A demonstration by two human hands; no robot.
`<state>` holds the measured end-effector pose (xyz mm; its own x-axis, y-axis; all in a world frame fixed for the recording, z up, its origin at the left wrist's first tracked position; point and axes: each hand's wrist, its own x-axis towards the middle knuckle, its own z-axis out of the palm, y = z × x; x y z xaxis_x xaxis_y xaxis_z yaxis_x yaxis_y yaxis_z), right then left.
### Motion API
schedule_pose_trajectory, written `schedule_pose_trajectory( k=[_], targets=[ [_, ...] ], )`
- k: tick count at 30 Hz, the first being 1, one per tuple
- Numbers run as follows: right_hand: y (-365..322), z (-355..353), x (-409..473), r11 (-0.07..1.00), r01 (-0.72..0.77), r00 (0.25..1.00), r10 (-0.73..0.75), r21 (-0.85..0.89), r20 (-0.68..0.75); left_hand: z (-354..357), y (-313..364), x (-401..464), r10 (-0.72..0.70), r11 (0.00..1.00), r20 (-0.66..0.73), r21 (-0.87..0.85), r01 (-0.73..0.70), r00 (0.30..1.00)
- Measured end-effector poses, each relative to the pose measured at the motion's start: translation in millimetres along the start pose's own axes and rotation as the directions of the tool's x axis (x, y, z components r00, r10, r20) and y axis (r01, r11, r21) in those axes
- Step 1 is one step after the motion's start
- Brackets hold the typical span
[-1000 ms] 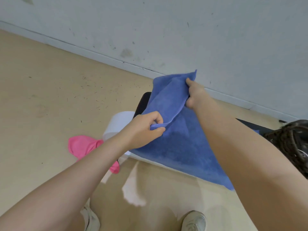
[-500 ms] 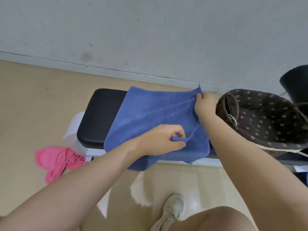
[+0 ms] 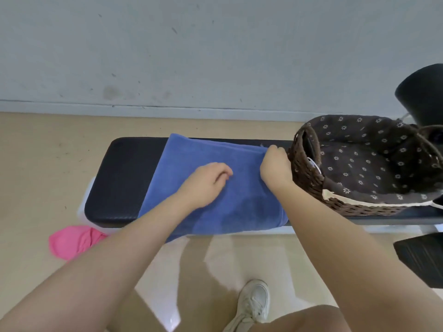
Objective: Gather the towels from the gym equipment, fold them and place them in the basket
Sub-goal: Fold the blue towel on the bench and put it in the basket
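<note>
Towel (image 3: 239, 188) is lying across the desk (image 3: 119, 178), basket (image 3: 309, 188) sitting on it just to the right, another towel (image 3: 72, 240) lying on the floor (image 3: 36, 164) front-left.

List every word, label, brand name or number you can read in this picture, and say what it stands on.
None: no readable text shows anywhere.
Brown wicker basket: its dark lining carries only a small flower pattern; a small white tag inside its near end is too blurred to read.
Blue terry towel, black padded bench, pink cloth, white sneaker: no print seen.
</note>
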<state>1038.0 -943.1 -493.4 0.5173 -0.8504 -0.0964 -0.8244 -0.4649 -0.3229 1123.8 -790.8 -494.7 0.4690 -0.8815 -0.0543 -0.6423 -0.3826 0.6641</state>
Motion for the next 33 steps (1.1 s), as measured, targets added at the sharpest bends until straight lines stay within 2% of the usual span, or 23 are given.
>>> schedule_pose_trajectory(
  k=[2,4,6,8,11,14,17,19,23,25,27,30,33],
  targets=[
    [-1,3,4,0.999,-0.009,1.000,0.009,-0.033,-0.006,-22,-30,18,-0.111,0.989,-0.176,0.080,0.127,0.978],
    [-3,7,9,0.998,-0.041,0.999,0.041,-0.039,-0.012,-39,-55,34,-0.228,0.939,-0.267,0.193,0.284,0.936],
    [-5,16,16,0.994,-0.112,0.994,0.112,0.004,-0.010,-50,-72,45,-0.382,0.868,-0.282,0.216,0.447,0.880],
    [-11,24,21,0.981,-0.175,0.985,0.175,0.084,0.006,-54,-83,54,-0.525,0.804,-0.268,0.154,0.574,0.808],
    [-22,29,26,0.957,-0.234,0.971,0.222,0.172,0.083,-52,-89,64,-0.626,0.756,-0.254,0.038,0.654,0.737],
    [-35,34,27,0.941,-0.195,0.981,0.183,0.276,0.069,-54,-92,67,-0.600,0.786,-0.266,-0.020,0.618,0.755],
    [-46,41,23,0.934,-0.159,0.987,0.153,0.319,0.045,-67,-104,56,-0.525,0.848,-0.322,-0.278,0.451,0.788],
    [-51,46,20,0.931,-0.110,0.993,0.122,0.348,-0.010,-77,-113,42,-0.490,0.851,-0.359,-0.397,0.344,0.795],
    [-53,50,20,0.913,-0.003,0.990,0.060,0.409,-0.127,-96,-131,17,-0.519,0.831,-0.484,-0.479,0.284,0.704],
    [-54,49,26,0.900,0.021,0.994,0.027,0.436,-0.103,-101,-138,9,-0.523,0.844,-0.518,-0.427,0.326,0.677],
    [-55,46,34,0.905,0.008,0.998,0.019,0.425,-0.060,-101,-146,5,-0.520,0.854,-0.504,-0.311,0.416,0.690],
    [-60,40,45,0.913,-0.004,1.000,-0.003,0.407,0.016,-98,-154,7,-0.434,0.880,-0.485,-0.048,0.473,0.759],
    [-61,37,55,0.911,-0.067,0.997,0.052,0.408,0.049,-95,-159,17,-0.342,0.879,-0.429,0.167,0.446,0.836]
  ],
)
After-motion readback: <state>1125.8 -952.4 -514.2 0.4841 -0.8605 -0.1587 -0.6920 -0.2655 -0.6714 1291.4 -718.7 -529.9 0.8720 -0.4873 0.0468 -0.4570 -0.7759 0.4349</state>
